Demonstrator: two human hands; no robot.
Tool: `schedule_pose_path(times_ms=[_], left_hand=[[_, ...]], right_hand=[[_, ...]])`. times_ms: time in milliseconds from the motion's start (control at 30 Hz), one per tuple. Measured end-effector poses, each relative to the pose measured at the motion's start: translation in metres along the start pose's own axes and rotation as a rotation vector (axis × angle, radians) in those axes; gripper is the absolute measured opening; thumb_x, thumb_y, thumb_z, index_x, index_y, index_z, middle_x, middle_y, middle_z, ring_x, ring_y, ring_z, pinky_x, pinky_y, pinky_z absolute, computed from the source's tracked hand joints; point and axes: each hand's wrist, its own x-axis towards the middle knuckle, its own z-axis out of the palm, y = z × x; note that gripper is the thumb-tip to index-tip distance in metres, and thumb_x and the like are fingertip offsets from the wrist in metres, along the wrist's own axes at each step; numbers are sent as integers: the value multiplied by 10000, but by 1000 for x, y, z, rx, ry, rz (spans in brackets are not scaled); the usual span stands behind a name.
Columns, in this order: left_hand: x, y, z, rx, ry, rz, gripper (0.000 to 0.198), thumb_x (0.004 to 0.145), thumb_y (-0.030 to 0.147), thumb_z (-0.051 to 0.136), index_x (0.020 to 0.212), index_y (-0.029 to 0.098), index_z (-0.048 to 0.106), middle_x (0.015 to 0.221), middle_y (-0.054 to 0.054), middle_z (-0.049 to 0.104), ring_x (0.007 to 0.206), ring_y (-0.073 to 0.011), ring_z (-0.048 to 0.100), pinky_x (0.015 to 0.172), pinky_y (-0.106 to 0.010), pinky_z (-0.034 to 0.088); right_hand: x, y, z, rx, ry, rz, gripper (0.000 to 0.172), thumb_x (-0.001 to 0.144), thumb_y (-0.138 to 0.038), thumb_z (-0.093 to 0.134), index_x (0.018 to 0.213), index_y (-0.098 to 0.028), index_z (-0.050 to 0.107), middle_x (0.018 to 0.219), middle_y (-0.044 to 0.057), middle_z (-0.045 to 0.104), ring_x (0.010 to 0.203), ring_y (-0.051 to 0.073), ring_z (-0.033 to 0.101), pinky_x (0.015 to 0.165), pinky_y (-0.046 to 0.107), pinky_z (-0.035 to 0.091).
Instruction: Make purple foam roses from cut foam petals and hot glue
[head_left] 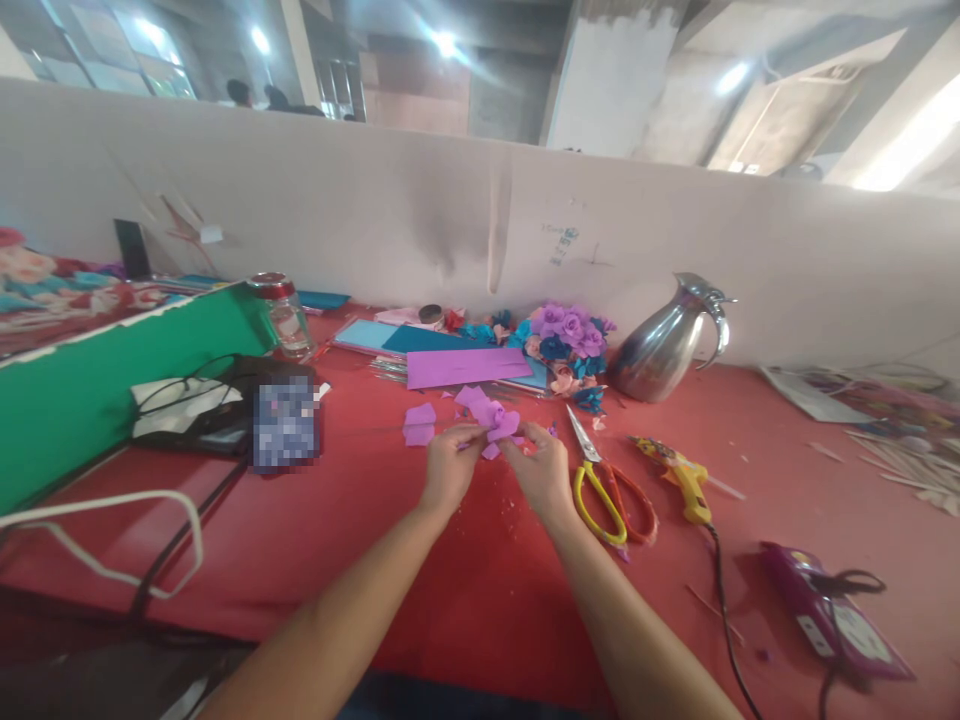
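Note:
Between my two hands is a purple paper flower (498,418), its petals curling outward over the red tabletop (480,580). My left hand (454,462) pinches it from the left, fingers closed. From the other side my right hand (541,462) grips the flower's right edge with thumb and fingers. Cut purple paper pieces (419,425) lie just left of the flower. Behind it, a purple paper strip (469,367) rests on blue sheets. Scissors (600,480) with yellow and red handles lie beside my right hand, blades pointing away.
A yellow glue gun (679,475) with a cord lies right of the scissors, near a purple power strip (832,610). A steel jug (667,340) and finished paper flowers (570,335) stand at the back. Left are a glass jar (287,318), a dark bag (225,400) and a green board (135,390).

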Motion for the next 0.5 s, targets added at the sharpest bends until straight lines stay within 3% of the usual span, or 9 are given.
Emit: schedule_pose_path(times_ms=[333, 500], left_hand=[[-1, 4, 0, 52, 37, 39, 164, 744, 320, 650, 729, 203, 764, 793, -49, 738, 734, -195, 655, 692, -303, 502], [-3, 10, 0, 37, -3, 65, 145, 749, 249, 628, 704, 208, 760, 770, -52, 731, 737, -202, 657, 683, -304, 496]], right_hand=[[-2, -2, 5, 54, 29, -47, 188, 748, -370, 622, 743, -197, 696, 781, 33, 698, 767, 198, 621, 749, 301, 453], [-3, -2, 5, 134, 17, -61, 181, 748, -350, 640, 808, -194, 711, 851, 49, 704, 827, 203, 627, 779, 310, 464]])
